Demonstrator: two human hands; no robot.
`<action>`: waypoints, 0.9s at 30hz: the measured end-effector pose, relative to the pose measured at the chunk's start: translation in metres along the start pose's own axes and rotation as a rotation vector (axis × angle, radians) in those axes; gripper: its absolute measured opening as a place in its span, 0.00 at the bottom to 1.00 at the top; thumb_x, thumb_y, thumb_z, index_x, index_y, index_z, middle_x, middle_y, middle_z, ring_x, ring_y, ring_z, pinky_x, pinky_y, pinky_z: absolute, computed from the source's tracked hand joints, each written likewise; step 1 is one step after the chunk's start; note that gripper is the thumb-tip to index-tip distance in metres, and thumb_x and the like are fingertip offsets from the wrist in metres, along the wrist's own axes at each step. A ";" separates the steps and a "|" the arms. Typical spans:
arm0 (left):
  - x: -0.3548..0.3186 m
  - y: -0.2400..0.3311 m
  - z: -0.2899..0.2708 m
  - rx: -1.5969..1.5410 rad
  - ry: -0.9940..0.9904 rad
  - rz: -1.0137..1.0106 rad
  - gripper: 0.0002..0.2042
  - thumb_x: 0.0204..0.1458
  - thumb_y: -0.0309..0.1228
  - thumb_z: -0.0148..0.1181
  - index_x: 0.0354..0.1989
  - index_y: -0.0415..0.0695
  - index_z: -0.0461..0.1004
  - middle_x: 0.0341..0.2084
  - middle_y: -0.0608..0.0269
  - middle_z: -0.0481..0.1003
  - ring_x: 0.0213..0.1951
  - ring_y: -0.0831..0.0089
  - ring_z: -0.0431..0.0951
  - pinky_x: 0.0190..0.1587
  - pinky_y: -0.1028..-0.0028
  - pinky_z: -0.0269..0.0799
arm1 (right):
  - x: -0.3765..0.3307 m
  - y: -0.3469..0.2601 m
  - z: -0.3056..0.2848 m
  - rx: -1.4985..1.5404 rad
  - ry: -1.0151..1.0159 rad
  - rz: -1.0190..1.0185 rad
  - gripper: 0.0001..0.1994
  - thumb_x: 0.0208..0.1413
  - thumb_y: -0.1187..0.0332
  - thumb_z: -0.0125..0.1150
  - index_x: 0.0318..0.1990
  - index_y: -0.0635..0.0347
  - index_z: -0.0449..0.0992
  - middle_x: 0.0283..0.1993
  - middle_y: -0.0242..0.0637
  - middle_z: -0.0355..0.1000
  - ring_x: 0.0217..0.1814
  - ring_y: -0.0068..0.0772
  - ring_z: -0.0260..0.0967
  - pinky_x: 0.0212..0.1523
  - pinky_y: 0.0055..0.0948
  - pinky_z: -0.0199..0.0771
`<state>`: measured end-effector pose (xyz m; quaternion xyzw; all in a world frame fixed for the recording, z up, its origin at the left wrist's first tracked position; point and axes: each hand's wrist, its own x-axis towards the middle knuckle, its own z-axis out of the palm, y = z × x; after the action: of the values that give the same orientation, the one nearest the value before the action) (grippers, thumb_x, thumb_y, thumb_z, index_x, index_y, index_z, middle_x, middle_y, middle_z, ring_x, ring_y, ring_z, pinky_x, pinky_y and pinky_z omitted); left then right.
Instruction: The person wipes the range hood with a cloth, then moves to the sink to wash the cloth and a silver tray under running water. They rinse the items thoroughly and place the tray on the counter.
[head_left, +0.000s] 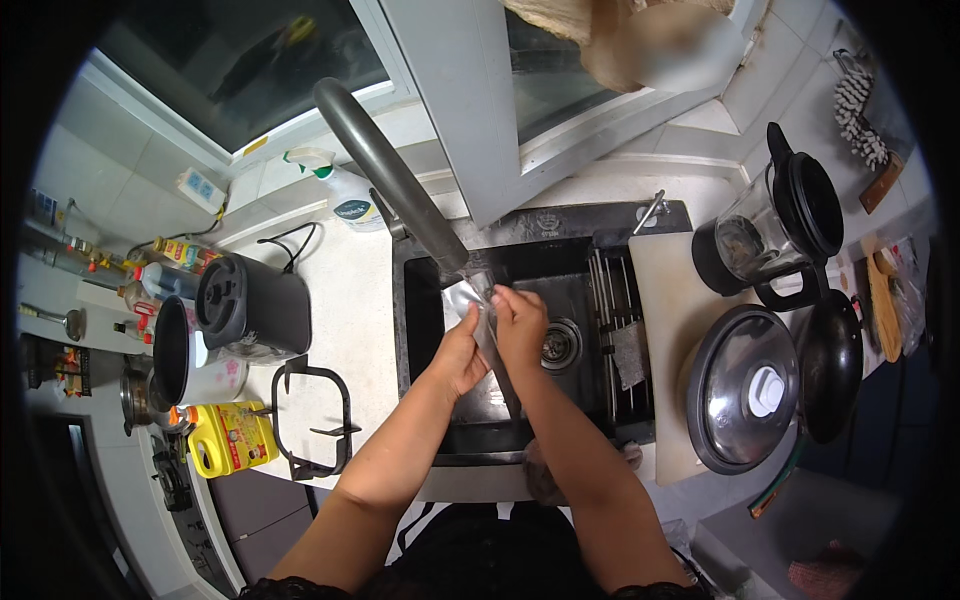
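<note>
Both my hands are over the black sink (403,340), close under the spout of the dark grey faucet (400,170). Between them is a flat, shiny silver metal piece (460,296) with a long grey edge slanting down toward me; its exact kind I cannot make out. My left hand (460,355) grips it from the left side, thumb pointing up. On the right, my right hand (521,322) has its fingers bent and pinched on the upper part of the piece. My fingers hide some of it. The round drain (561,343) lies just right of my right hand.
A rack (612,330) with a grey cloth spans the sink's right side. Beyond it are a cutting board (660,350), a domed pot lid (740,400) and a blender jug (750,240). Leftward stand a pan support (345,400), a yellow jug (235,438) and a spray bottle (350,195).
</note>
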<state>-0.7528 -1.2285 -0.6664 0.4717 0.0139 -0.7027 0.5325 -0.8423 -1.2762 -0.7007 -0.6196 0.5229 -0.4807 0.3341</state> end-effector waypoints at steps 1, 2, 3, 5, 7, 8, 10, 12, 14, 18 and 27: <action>-0.001 0.000 0.004 0.009 -0.005 -0.004 0.24 0.61 0.51 0.41 0.50 0.43 0.67 0.48 0.56 0.71 0.51 0.64 0.72 0.54 0.63 0.68 | 0.000 0.000 0.001 0.010 -0.026 0.037 0.08 0.49 0.69 0.60 0.38 0.54 0.81 0.33 0.43 0.72 0.39 0.46 0.68 0.41 0.39 0.68; -0.001 0.003 0.004 0.015 0.034 -0.007 0.24 0.61 0.51 0.40 0.51 0.43 0.67 0.48 0.56 0.71 0.51 0.64 0.72 0.54 0.63 0.69 | -0.003 0.000 0.002 0.021 -0.051 0.074 0.08 0.49 0.69 0.60 0.38 0.54 0.81 0.32 0.42 0.72 0.39 0.46 0.68 0.41 0.39 0.68; 0.001 0.008 0.002 0.021 0.073 -0.011 0.24 0.61 0.51 0.40 0.51 0.43 0.67 0.49 0.56 0.71 0.51 0.64 0.72 0.53 0.63 0.69 | -0.014 -0.004 0.004 0.040 -0.081 0.042 0.08 0.49 0.69 0.60 0.38 0.54 0.81 0.32 0.42 0.72 0.39 0.46 0.68 0.41 0.39 0.68; 0.006 0.012 -0.017 0.005 -0.020 -0.012 0.24 0.61 0.52 0.40 0.51 0.44 0.67 0.49 0.55 0.71 0.50 0.64 0.73 0.53 0.64 0.70 | -0.035 -0.024 0.002 0.019 -0.130 0.005 0.08 0.49 0.69 0.60 0.37 0.55 0.81 0.32 0.42 0.72 0.38 0.47 0.68 0.41 0.39 0.68; -0.002 0.007 -0.014 0.068 -0.008 -0.026 0.24 0.61 0.52 0.39 0.53 0.44 0.64 0.50 0.56 0.70 0.50 0.65 0.73 0.51 0.64 0.71 | -0.018 -0.016 0.001 0.028 -0.144 0.032 0.08 0.49 0.69 0.60 0.37 0.55 0.81 0.33 0.42 0.72 0.39 0.46 0.68 0.42 0.39 0.68; -0.006 0.006 -0.004 0.104 -0.010 -0.032 0.25 0.61 0.52 0.38 0.55 0.44 0.63 0.50 0.56 0.69 0.49 0.65 0.73 0.50 0.64 0.72 | -0.004 -0.013 0.000 0.031 -0.142 0.041 0.08 0.49 0.69 0.60 0.36 0.56 0.81 0.33 0.42 0.72 0.39 0.46 0.68 0.42 0.39 0.68; 0.001 -0.002 -0.003 0.093 -0.015 0.008 0.26 0.60 0.54 0.39 0.53 0.45 0.65 0.49 0.54 0.71 0.48 0.63 0.74 0.51 0.64 0.72 | 0.003 -0.003 0.005 0.007 -0.109 0.064 0.08 0.49 0.68 0.60 0.36 0.57 0.81 0.33 0.43 0.72 0.40 0.47 0.68 0.43 0.40 0.68; 0.009 0.002 -0.015 0.087 -0.024 0.021 0.27 0.60 0.55 0.39 0.54 0.45 0.64 0.49 0.55 0.71 0.49 0.63 0.74 0.50 0.64 0.73 | -0.012 -0.001 0.011 0.005 -0.144 0.068 0.08 0.49 0.67 0.61 0.36 0.56 0.81 0.32 0.43 0.72 0.40 0.47 0.68 0.43 0.40 0.68; -0.001 0.009 -0.017 0.079 -0.060 0.007 0.28 0.59 0.57 0.39 0.54 0.45 0.64 0.48 0.55 0.71 0.49 0.62 0.74 0.52 0.62 0.72 | -0.029 -0.021 0.004 0.056 -0.210 0.104 0.07 0.48 0.68 0.62 0.35 0.56 0.80 0.32 0.43 0.73 0.39 0.47 0.69 0.42 0.39 0.68; -0.012 -0.005 0.003 0.180 -0.002 -0.032 0.30 0.57 0.58 0.41 0.57 0.45 0.62 0.50 0.55 0.71 0.51 0.63 0.73 0.52 0.62 0.71 | 0.006 0.004 0.004 0.005 -0.007 0.147 0.06 0.48 0.70 0.60 0.34 0.59 0.80 0.31 0.44 0.73 0.38 0.47 0.69 0.41 0.40 0.68; -0.010 -0.001 0.005 0.116 -0.052 -0.032 0.30 0.58 0.58 0.36 0.55 0.44 0.63 0.49 0.54 0.71 0.50 0.63 0.73 0.53 0.63 0.70 | 0.006 -0.002 0.000 0.106 -0.035 0.230 0.07 0.50 0.67 0.60 0.36 0.55 0.80 0.34 0.43 0.73 0.40 0.46 0.69 0.44 0.38 0.68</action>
<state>-0.7572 -1.2228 -0.6574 0.4831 -0.0334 -0.7228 0.4931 -0.8422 -1.2812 -0.6977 -0.5453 0.5584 -0.4554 0.4284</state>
